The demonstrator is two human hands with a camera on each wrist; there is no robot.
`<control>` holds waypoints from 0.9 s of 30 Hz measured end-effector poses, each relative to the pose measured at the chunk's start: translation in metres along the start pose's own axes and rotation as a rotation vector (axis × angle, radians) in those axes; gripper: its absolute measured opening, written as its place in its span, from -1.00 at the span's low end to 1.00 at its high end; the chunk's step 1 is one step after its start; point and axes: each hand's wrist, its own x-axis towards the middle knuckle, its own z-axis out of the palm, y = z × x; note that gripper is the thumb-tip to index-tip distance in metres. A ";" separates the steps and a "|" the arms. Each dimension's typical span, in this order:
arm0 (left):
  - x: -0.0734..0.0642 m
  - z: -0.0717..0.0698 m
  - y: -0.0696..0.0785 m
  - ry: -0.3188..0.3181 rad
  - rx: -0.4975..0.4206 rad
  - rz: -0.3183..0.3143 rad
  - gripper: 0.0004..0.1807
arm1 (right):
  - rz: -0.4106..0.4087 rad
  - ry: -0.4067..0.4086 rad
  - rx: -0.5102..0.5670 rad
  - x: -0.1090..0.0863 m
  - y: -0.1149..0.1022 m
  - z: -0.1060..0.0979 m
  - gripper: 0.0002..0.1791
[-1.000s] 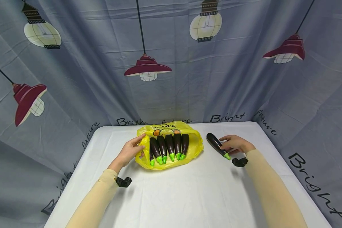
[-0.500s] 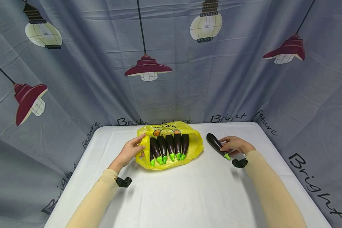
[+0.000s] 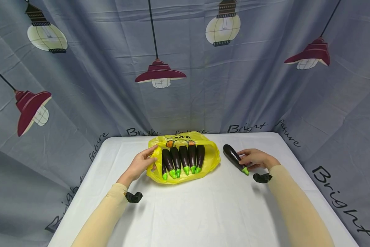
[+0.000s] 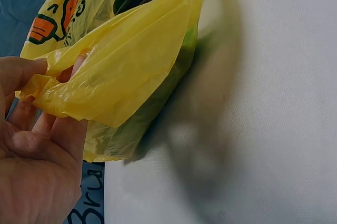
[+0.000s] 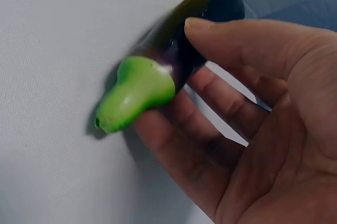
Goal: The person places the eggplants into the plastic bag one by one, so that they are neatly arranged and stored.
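A yellow plastic bag (image 3: 214,156) lies at the back middle of the table with its mouth facing me. Several dark purple eggplants (image 3: 184,156) with green stem ends are side by side inside it. My left hand (image 3: 139,165) pinches the bag's left rim; in the left wrist view the thin film is bunched between thumb and fingers. Right of the bag, one more eggplant (image 3: 231,153) slants with its green end toward me. My right hand (image 3: 257,158) holds it near that end, thumb on top and fingers underneath, as the right wrist view (image 5: 247,103) confirms.
The white-covered table (image 3: 185,212) reaches back to a grey-blue curtain (image 3: 185,109) printed with lamps and lettering. A black wrist camera (image 3: 133,197) sits on the left wrist, another black camera (image 3: 262,177) on the right.
My right hand has shifted slightly down and right, and its fingers have settled round the eggplant, whose green end has moved a little toward me. The left hand and bag look unchanged.
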 end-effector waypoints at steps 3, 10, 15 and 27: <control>0.000 0.000 0.000 0.001 0.002 -0.003 -0.30 | -0.016 -0.020 0.043 -0.003 0.002 -0.002 -0.15; 0.000 0.000 0.000 0.004 0.013 -0.006 -0.30 | -0.118 -0.115 0.149 -0.013 0.006 -0.009 -0.11; 0.000 0.001 0.001 0.000 0.018 0.000 -0.30 | -0.164 -0.193 0.261 -0.019 0.008 -0.011 -0.14; 0.001 0.001 0.000 -0.022 0.005 0.023 -0.29 | -0.188 -0.299 0.285 -0.015 -0.003 0.013 -0.21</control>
